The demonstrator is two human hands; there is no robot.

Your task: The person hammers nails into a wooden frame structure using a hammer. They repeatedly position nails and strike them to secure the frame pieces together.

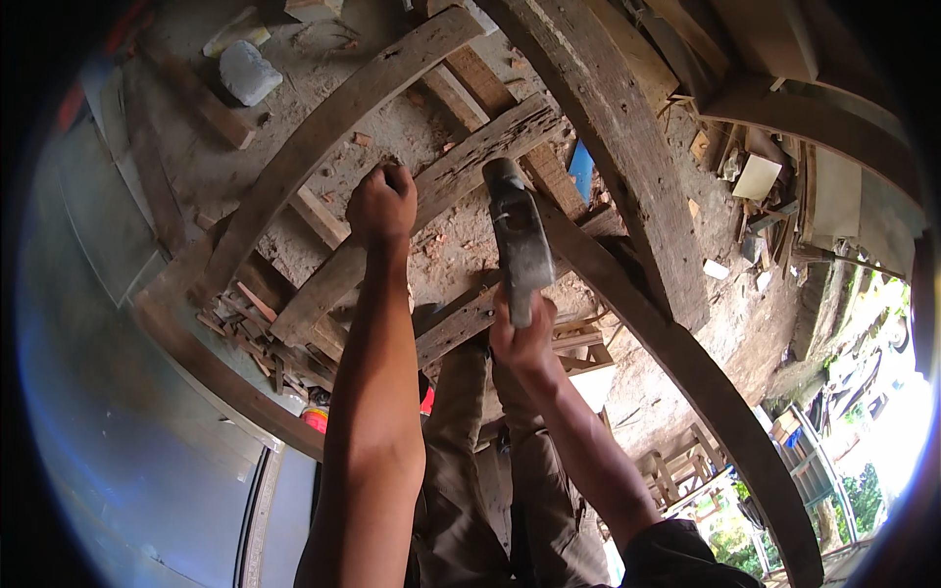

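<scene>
My right hand (521, 333) is wrapped round the handle of a hammer (524, 245), raised in front of my legs. Its heavy grey metal head is worn, and dark at the far end. My left hand (382, 204) is closed in a fist at the near side of a rough, weathered wooden beam (490, 147). Whatever the fist holds, if anything, is hidden. The beam runs diagonally, with pitted, splintered wood towards its far right end. Beneath the hammer, another timber (456, 328) with nail holes slants upward to the right.
A curved timber (343, 103) arches across the far left, and a thick plank (627, 147) lies at the right. A long curved piece (725, 412) sweeps down the right side. A pale stone block (249, 73) and wood scraps lie on the dusty ground. Grey sheeting (127, 421) stands left.
</scene>
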